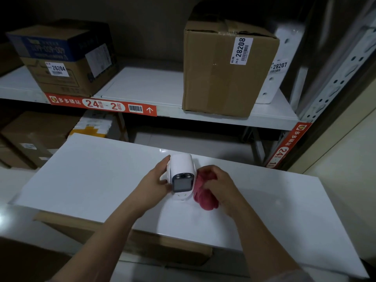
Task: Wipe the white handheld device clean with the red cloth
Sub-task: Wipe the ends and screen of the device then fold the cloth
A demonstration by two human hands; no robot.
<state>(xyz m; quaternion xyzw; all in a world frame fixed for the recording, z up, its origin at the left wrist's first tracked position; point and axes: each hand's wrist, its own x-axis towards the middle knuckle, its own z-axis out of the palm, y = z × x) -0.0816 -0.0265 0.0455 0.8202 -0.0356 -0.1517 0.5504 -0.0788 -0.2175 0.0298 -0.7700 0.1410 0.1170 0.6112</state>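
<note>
The white handheld device (181, 176) stands on the white board (91, 180), its dark screen facing me. My left hand (156, 181) grips its left side, thumb at the front and fingers behind. The red cloth (204, 197) is bunched against the device's right side, touching it. My right hand (220, 186) is closed over the cloth and presses it to the device. The lower part of the cloth rests on the board.
The white board lies on a cardboard box (162, 247). Behind it is a metal shelf (223, 119) with a tall brown box (225, 74) at right and a blue-topped box (63, 58) at left. More parcels (30, 139) sit below left.
</note>
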